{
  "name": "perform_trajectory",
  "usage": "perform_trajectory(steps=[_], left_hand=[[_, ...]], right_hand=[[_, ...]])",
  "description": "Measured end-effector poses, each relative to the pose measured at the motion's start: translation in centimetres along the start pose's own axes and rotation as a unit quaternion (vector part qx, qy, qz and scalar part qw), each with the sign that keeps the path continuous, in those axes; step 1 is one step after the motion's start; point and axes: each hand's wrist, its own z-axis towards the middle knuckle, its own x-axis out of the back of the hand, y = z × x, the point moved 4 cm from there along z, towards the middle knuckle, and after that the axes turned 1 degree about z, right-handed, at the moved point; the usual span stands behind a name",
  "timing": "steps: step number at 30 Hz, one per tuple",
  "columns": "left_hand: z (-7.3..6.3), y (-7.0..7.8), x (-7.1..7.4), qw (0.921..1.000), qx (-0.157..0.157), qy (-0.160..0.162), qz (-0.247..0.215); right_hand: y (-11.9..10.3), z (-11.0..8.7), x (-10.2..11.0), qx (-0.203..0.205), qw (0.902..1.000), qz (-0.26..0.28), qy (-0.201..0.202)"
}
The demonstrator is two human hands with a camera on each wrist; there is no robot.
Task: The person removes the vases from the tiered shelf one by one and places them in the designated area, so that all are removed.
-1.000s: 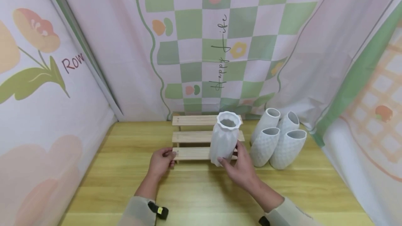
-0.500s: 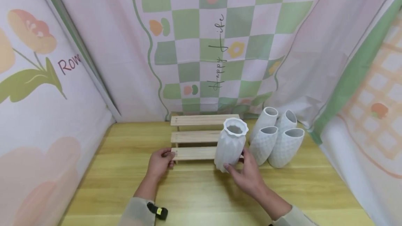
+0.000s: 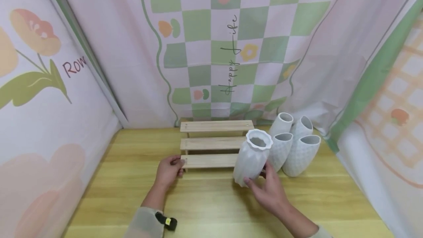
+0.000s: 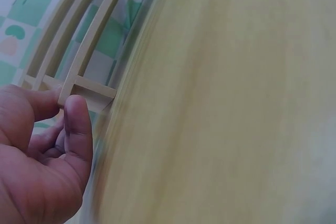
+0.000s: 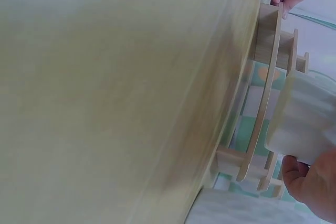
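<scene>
A white fluted vase (image 3: 252, 162) with a scalloped rim leans slightly in my right hand (image 3: 271, 193), which grips it low with the thumb on the near side. The right wrist view shows the vase's pale base (image 5: 299, 121) above the stand's lower end. Behind it stands a three-step wooden shelf stand (image 3: 208, 161). My left hand (image 3: 167, 172) pinches the left end of its lowest slat; in the left wrist view, thumb and finger meet at that slat's corner (image 4: 68, 90). The vase hides the right ends of the two lower slats.
Several white textured vases (image 3: 301, 157) with slanted mouths stand grouped to the right of the stand, close to the held vase. A wood-grain table (image 3: 198, 208) lies underneath. A checked cloth (image 3: 224, 61) hangs behind, with printed cloth walls on both sides.
My right hand has carried the vase rightward and toward me, away from in front of the stand's slats. My left hand stays at the lowest slat's left end.
</scene>
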Motion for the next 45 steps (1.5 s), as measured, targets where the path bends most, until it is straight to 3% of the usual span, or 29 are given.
perform_trajectory(steps=[9,15,28,45], left_hand=[[0.1,0.3,0.0,0.9999,-0.001,0.010,0.003],[0.0,0.2,0.0,1.0000,-0.003,0.005,0.004],[-0.1,-0.1,0.1,1.0000,-0.001,-0.002,0.009],[-0.3,0.1,0.1,0.9999,-0.007,-0.004,0.012]], right_hand=[[0.6,-1.0,1.5,0.000,0.9999,-0.005,0.016],[1.2,-2.1,2.5,-0.026,0.9993,-0.017,0.021],[2.5,-3.5,4.7,-0.026,0.9981,-0.025,0.051],[4.6,-4.3,7.0,-0.070,0.9953,-0.050,0.044]])
